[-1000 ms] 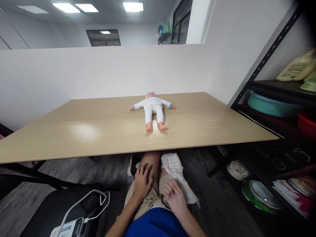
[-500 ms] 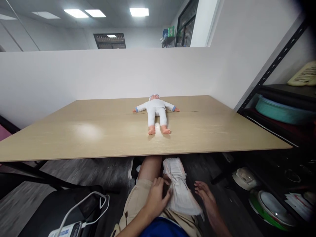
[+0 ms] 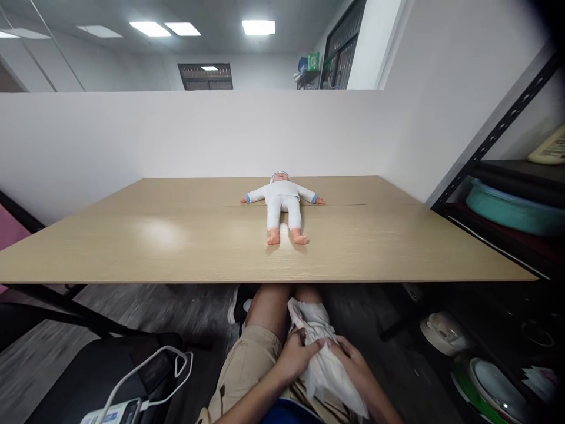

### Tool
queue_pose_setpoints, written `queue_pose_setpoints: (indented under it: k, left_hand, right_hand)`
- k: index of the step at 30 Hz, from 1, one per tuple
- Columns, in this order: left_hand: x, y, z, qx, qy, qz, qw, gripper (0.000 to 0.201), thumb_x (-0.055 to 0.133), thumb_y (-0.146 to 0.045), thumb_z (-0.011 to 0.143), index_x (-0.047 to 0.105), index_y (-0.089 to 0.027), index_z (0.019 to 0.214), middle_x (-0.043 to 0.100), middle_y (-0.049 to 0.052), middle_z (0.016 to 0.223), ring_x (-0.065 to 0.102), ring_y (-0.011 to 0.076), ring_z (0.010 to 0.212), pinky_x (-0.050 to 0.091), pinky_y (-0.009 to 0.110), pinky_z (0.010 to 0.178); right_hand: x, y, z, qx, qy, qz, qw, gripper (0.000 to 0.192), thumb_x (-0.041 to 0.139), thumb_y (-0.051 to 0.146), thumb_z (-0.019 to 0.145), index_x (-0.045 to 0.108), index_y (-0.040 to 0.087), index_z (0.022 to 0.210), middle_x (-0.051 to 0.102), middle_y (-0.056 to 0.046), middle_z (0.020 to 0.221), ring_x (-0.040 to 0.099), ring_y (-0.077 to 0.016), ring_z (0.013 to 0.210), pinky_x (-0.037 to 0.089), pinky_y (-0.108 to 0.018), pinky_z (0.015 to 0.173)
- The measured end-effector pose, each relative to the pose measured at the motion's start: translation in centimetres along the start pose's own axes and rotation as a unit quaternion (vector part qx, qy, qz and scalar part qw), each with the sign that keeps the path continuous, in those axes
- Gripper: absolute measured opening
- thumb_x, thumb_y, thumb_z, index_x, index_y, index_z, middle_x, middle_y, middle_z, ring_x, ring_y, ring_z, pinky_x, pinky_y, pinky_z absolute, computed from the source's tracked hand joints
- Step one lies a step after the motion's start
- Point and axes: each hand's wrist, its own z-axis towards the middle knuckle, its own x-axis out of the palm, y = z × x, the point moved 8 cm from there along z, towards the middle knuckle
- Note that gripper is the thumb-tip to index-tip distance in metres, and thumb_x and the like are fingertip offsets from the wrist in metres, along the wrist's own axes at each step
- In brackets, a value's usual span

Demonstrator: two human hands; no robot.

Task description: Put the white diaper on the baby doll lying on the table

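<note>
Diaper [image 3: 321, 353] | left hand [image 3: 295, 356], right hand [image 3: 358, 372] clasp it | edge cropped

An office-like workroom: flat ceiling light panels [image 3: 258, 27] at 12 o'clock, a white partition wall [image 3: 176, 135] behind the long pale wood-grain tabletop [image 3: 176, 247], and a black metal storage shelf rack [image 3: 494, 141] at 3 o'clock.
</note>
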Motion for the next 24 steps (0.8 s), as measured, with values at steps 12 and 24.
queue_pose_setpoints:
  k: [12,24]
  left_hand:
    - [-4.3,-14.4,-14.5,0.205,-0.089,0.046,0.974,0.053,0.076,-0.052,0.095,0.071,-0.028,0.142,0.072,0.011,0.144,0.067,0.0339,0.133,0.054,0.043,0.117]
    - [-9.6,-8.4,-3.3,0.093,-0.116,-0.116,0.982,0.048,0.079,-0.065,0.089,0.072,-0.019,0.102,0.076,0.006,0.099,0.070,0.0247,0.099,0.057,0.031,0.090]
  right_hand:
    - [4.2,15.8,-11.1,-0.113,-0.045,0.073,0.990,0.053,0.080,0.063,0.087,0.068,0.027,0.125,0.080,-0.011,0.123,0.077,-0.0309,0.109,0.065,-0.039,0.093]
    - [7.6,12.7,0.6,-0.131,-0.070,0.007,0.989,0.056,0.079,0.066,0.086,0.067,0.023,0.120,0.083,-0.011,0.106,0.080,-0.0308,0.098,0.065,-0.036,0.081]
